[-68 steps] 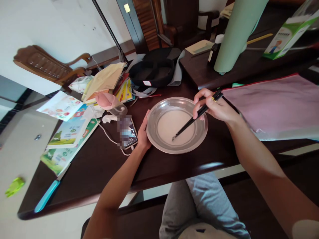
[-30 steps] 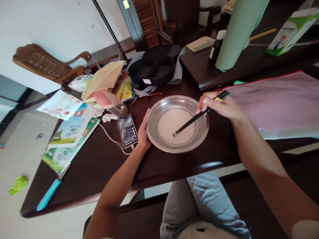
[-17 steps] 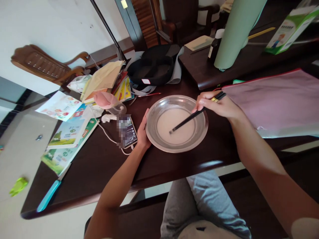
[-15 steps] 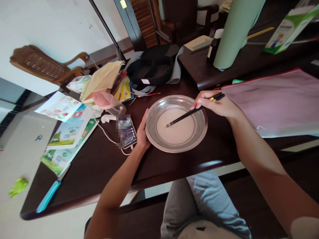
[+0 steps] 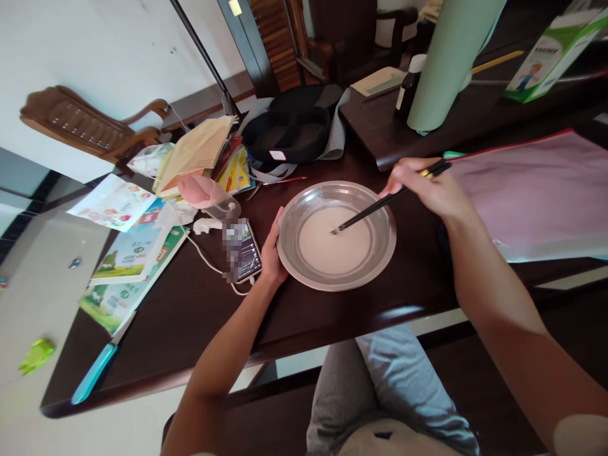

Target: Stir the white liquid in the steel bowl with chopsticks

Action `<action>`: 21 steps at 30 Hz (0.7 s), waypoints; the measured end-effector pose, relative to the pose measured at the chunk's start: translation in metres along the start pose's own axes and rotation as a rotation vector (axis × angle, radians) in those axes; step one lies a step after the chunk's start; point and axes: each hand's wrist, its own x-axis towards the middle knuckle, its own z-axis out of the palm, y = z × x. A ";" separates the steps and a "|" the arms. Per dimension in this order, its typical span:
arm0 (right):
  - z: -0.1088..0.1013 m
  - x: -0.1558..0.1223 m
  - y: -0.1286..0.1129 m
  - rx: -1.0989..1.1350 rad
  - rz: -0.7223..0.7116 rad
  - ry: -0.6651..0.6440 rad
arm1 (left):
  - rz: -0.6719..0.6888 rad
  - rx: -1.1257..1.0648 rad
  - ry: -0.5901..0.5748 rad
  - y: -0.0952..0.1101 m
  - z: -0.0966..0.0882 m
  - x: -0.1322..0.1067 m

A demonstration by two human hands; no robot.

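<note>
Black chopsticks (image 5: 373, 208) are banded in gold — the bowl (image 5: 289, 235) silvery, its liquid (image 5: 332, 250) pinkish-cream, the table (image 5: 161, 335) dark brown.

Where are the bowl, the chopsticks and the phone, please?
Bowl (image 5: 336, 283), head view: its near inner wall.
Chopsticks (image 5: 365, 213), head view: middle of the dark shafts.
Phone (image 5: 249, 254), head view: its lit screen.

At center, the bowl (image 5: 381, 242) is hiding part of the left hand (image 5: 274, 254); pixelation is partly blurring the phone (image 5: 249, 254). At upper right, the top edge is cropping the roll (image 5: 450, 69); the right edge is cutting the carton (image 5: 546, 60) and pouch (image 5: 536, 196).
</note>
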 end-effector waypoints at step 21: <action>0.007 -0.001 -0.002 -0.039 0.045 -0.131 | -0.005 -0.028 0.001 -0.001 -0.002 0.002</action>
